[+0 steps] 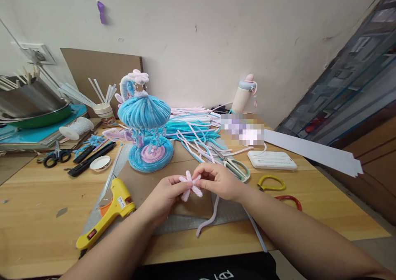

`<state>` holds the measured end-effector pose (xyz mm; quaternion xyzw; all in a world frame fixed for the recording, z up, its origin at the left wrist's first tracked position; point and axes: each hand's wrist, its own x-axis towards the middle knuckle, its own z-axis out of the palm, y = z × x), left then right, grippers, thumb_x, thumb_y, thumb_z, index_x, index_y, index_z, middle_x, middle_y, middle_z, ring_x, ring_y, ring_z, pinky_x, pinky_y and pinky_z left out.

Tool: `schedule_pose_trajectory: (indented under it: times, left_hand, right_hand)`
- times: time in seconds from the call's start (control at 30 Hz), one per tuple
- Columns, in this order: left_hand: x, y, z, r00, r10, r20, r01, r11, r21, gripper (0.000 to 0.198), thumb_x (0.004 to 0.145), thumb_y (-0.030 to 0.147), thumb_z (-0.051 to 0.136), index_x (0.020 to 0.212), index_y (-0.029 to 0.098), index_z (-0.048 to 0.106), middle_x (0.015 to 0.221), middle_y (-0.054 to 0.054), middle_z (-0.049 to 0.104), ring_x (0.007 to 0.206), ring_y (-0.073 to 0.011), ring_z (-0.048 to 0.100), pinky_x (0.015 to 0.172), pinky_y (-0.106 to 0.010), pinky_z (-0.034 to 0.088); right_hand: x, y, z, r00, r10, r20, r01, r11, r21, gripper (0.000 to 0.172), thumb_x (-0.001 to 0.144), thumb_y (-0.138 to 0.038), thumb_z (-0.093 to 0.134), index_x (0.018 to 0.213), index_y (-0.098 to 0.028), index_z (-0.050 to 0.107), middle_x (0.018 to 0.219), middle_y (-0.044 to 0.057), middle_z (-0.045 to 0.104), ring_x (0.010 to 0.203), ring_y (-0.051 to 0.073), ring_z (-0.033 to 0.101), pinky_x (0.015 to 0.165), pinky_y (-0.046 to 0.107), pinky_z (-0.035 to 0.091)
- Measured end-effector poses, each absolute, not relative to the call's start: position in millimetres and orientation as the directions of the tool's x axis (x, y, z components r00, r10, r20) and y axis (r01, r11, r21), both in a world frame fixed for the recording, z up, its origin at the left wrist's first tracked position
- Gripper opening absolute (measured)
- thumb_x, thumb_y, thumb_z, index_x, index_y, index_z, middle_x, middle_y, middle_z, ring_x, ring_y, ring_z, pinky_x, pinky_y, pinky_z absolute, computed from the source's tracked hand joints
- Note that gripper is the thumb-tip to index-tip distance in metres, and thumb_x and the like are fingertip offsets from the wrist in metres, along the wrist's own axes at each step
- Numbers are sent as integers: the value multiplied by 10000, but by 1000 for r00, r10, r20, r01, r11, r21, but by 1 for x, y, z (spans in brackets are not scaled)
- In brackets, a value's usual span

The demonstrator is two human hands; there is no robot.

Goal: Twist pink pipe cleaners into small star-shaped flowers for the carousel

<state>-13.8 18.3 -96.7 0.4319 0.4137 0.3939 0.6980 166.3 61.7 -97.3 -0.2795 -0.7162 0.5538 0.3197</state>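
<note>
Facing a pale wall (185, 28) and working at a wood-grain table (37, 214). Seeing a brown cardboard sheet (102, 67) propped against the wall at the left, then a grey cutting mat (173, 224) on the tabletop, bearing a flat cardboard piece (137, 185). Seeing a blue and pink chenille-stem ornament (144, 113) at the far edge of that piece, upright, with a pleated dome above a round, coiled base. Looking past it to a heap of blue, pink and white chenille stems (192, 129) near the wall. Seeing a yellow hot-glue gun (117, 203) at the left of the flat piece, beside the left forearm, and a beige bottle (241, 98) at the far right, near a pixelated patch. Reaching in over the flat piece with both bare hands, left hand (165, 193) and right hand (221, 181) just apart. Seeing green-and-white-handled scissors (228, 162) just beyond the right hand, and a white, rounded device (272, 159) farther right. Holding a pale pink chenille flower (197, 190) between the hands, above the flat piece, gripping its left side under the left thumb and pinching its right side narrowly between right thumb and fingertips.
</note>
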Motion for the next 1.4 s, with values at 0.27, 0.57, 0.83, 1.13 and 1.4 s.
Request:
schedule_pose_trajectory:
  times: [0.27, 0.57, 0.83, 1.13, 1.4]
  left_hand:
    - [-13, 18, -102, 298, 907, -296, -195, 362, 912, 217, 701, 312, 703, 657, 100, 683, 613, -35, 591, 558, -90, 411, 557, -219, 284]
    - [-11, 17, -103, 301, 908, -290, -278, 375, 884, 195, 694, 294, 707, 642, 108, 680, 590, -25, 577, 560, -91, 417, 567, -216, 301]
    - [-13, 17, -99, 361, 873, -329, -260, 433, 863, 205, 691, 301, 700, 631, 106, 679, 618, -60, 632, 563, -109, 469, 580, -231, 330]
    - [-13, 14, -96, 447, 831, -331, -184, 447, 875, 176, 729, 284, 661, 692, 111, 668, 590, -40, 607, 532, -96, 442, 543, -223, 306]
    - [-14, 18, -97, 286, 931, -227, -228, 296, 928, 209, 725, 301, 684, 620, 127, 629, 640, -31, 586, 624, -120, 467, 615, -237, 350]
  right_hand:
    - [172, 61, -89, -691, 597, 406, 164, 677, -717, 73, 825, -193, 576, 848, -150, 631, 748, 19, 597, 639, 99, 503, 592, 220, 405]
    - [167, 57, -99, -590, 630, 504, 174, 709, -683, 80, 792, -180, 593, 731, -152, 637, 638, 5, 595, 556, 89, 498, 528, 205, 389]
    - [172, 57, -91, -646, 675, 355, 127, 555, -822, 126, 819, -272, 583, 804, -162, 642, 724, 26, 612, 650, 122, 543, 617, 243, 438]
    - [170, 65, -100, -712, 696, 95, 10, 145, -989, 180, 798, -316, 634, 852, -152, 585, 764, 9, 583, 665, 100, 537, 613, 220, 431]
    - [170, 58, -95, -635, 720, 278, 134, 458, -879, 122, 842, -276, 569, 898, -172, 602, 815, 21, 604, 629, 98, 489, 562, 215, 391]
